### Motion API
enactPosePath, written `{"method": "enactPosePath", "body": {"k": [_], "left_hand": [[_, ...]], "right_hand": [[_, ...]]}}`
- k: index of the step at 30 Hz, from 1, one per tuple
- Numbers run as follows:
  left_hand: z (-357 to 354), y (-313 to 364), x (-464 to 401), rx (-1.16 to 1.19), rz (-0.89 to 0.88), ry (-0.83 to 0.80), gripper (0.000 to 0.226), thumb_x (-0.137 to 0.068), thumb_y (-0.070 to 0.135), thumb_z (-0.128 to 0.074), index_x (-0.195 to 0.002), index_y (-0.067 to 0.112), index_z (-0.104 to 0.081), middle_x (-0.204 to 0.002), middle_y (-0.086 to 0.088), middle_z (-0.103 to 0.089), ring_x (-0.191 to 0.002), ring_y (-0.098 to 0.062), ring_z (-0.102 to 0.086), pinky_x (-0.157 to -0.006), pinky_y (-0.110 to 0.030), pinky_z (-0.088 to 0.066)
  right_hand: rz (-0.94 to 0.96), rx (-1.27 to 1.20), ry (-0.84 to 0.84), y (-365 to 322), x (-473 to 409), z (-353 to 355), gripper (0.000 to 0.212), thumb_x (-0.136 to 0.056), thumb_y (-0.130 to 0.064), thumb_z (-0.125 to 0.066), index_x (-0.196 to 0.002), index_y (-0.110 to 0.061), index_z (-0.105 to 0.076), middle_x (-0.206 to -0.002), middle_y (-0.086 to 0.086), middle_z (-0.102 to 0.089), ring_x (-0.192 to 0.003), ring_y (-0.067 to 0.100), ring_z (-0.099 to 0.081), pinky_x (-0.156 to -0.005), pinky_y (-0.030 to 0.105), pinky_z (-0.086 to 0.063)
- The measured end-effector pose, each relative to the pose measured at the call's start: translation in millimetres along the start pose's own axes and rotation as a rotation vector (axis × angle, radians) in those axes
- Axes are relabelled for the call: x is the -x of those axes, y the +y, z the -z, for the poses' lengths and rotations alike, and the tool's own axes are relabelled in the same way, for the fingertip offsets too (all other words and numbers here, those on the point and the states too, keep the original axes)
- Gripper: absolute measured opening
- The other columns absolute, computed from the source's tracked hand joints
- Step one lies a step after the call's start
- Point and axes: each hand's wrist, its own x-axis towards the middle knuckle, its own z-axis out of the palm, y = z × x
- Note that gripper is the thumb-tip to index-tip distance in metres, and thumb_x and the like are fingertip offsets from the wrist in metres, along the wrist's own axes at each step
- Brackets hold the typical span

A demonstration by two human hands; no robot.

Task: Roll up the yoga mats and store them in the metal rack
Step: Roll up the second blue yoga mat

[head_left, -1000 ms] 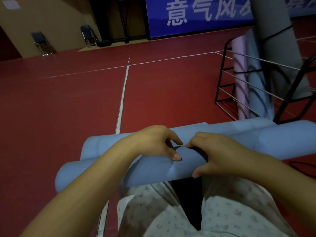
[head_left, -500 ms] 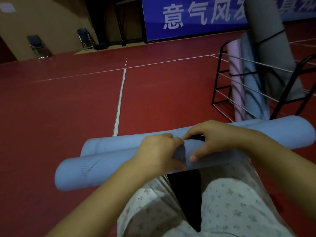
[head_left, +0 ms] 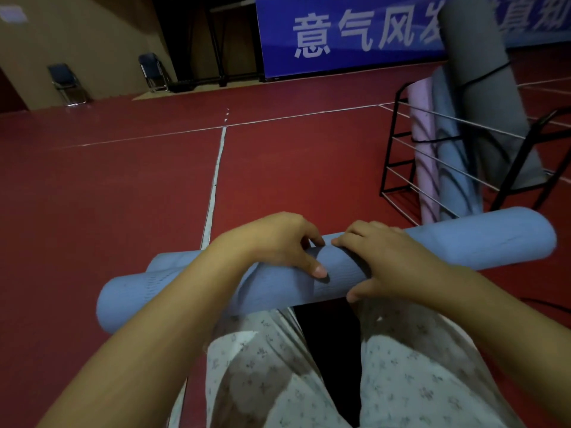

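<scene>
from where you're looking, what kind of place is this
Probably a sports hall or gym: a red court floor with white boundary lines, a big blue banner on the far wall, and a metal rack of rolled mats.

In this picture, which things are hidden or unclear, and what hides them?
Head view:
- Middle of the blue rolled mat: covered by the left hand and right hand.
- Any strap there: hidden by both hands.
- Metal rack: right side cut off by the edge.
- Grey mat: top cut off.

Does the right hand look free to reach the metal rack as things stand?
Probably not yet: the right hand grips the blue rolled mat, as does the left hand. The metal rack stands apart, beyond the mat.
</scene>
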Motion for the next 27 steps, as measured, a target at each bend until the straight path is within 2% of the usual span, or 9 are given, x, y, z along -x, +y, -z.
{"method": "enactPosePath", "body": {"k": [4, 6, 8, 11, 15, 19, 21, 24, 27], "left_hand": [[-33.3, 20.7, 16.6, -0.447, -0.025, 0.24, 0.033, -0.092, 0.037, -0.055, -0.122, 0.023, -0.053, -0.117, -0.002, -0.056, -0.106, -0.025, -0.056, -0.079, -0.032, -0.042], [-51.4, 27.8, 22.5, -0.505, -0.026, 0.297, 0.048, -0.09, 0.034, -0.056, -0.132, 0.017, -0.039, -0.126, -0.005, -0.046, -0.113, -0.028, -0.05, -0.086, -0.037, -0.041], [-61.6, 27.5, 20.5, -0.515, 0.036, 0.297, 0.07, -0.082, 0.041, -0.066, -0.136, 0.013, -0.032, -0.13, -0.008, -0.043, -0.116, -0.03, -0.048, -0.09, -0.041, -0.039], [-59.8, 24.5, 10.7, -0.563, 0.024, 0.424, 0.075, -0.065, 0.045, -0.081, -0.123, 0.011, -0.048, -0.112, -0.008, -0.055, -0.096, -0.029, -0.059, -0.072, -0.036, -0.042], [-37.4, 14.5, -1.0, -0.461, -0.064, 0.344, 0.057, -0.082, 0.037, -0.066, -0.126, 0.012, -0.041, -0.117, -0.007, -0.053, -0.101, -0.029, -0.058, -0.074, -0.036, -0.042], [-22.9, 3.7, -12.1, -0.409, -0.136, 0.351, 0.041, -0.081, 0.037, -0.064, -0.112, 0.014, -0.05, -0.106, -0.006, -0.06, -0.093, -0.029, -0.06, -0.072, -0.035, -0.042], [-15.2, -0.7, -16.8, -0.387, -0.137, 0.306, 0.037, -0.077, 0.038, -0.068, -0.102, 0.016, -0.05, -0.1, -0.005, -0.062, -0.09, -0.028, -0.059, -0.066, -0.032, -0.037], [0.1, -4.3, -22.7, -0.321, -0.113, 0.183, 0.042, -0.072, 0.042, -0.074, -0.094, 0.019, -0.047, -0.091, 0.0, -0.059, -0.08, -0.023, -0.052, -0.064, -0.031, -0.033], [5.0, -14.6, -27.3, -0.183, -0.068, 0.111, 0.055, -0.072, 0.05, -0.075, -0.111, 0.017, -0.055, -0.099, 0.001, -0.062, -0.086, -0.02, -0.055, -0.071, -0.033, -0.043]], "right_hand": [[0.017, -0.024, -0.028, 5.7, -11.3, 8.2, 0.078, -0.06, -0.056, -0.078, -0.126, -0.03, -0.047, -0.116, -0.007, -0.046, -0.107, 0.016, -0.046, -0.086, 0.037, -0.045], [0.038, -0.049, -0.045, 9.3, -15.7, 10.7, 0.073, -0.059, -0.055, -0.079, -0.121, -0.031, -0.05, -0.111, -0.008, -0.047, -0.101, 0.013, -0.048, -0.085, 0.035, -0.045], [0.058, -0.062, -0.074, 13.1, -20.5, 14.2, 0.071, -0.06, -0.056, -0.079, -0.121, -0.033, -0.052, -0.11, -0.01, -0.049, -0.098, 0.009, -0.049, -0.084, 0.029, -0.043], [0.078, -0.078, -0.139, 17.6, -29.4, 22.0, 0.071, -0.062, -0.055, -0.078, -0.125, -0.031, -0.054, -0.111, -0.009, -0.053, -0.099, 0.009, -0.051, -0.086, 0.028, -0.042], [0.045, -0.083, -0.184, 20.5, -36.8, 25.9, 0.063, -0.069, -0.049, -0.075, -0.125, -0.03, -0.054, -0.111, -0.006, -0.056, -0.098, 0.013, -0.053, -0.087, 0.033, -0.043], [0.006, -0.036, -0.04, 14.0, -29.2, 16.4, 0.059, -0.072, -0.041, -0.075, -0.122, -0.023, -0.049, -0.116, -0.001, -0.048, -0.105, 0.02, -0.052, -0.089, 0.04, -0.045], [-0.033, 0.048, -0.051, 4.7, -25.7, 10.4, 0.067, -0.072, -0.039, -0.075, -0.126, -0.021, -0.041, -0.121, -0.001, -0.042, -0.111, 0.022, -0.049, -0.096, 0.043, -0.041], [-0.077, 0.164, -0.035, -3.6, -27.5, -0.6, 0.077, -0.069, -0.045, -0.076, -0.129, -0.022, -0.034, -0.125, -0.002, -0.038, -0.117, 0.02, -0.043, -0.106, 0.047, -0.031], [-0.071, 0.117, -0.013, 1.4, -32.5, 0.8, 0.072, -0.069, -0.048, -0.075, -0.123, -0.023, -0.035, -0.121, -0.003, -0.041, -0.114, 0.019, -0.045, -0.101, 0.043, -0.034]]}}
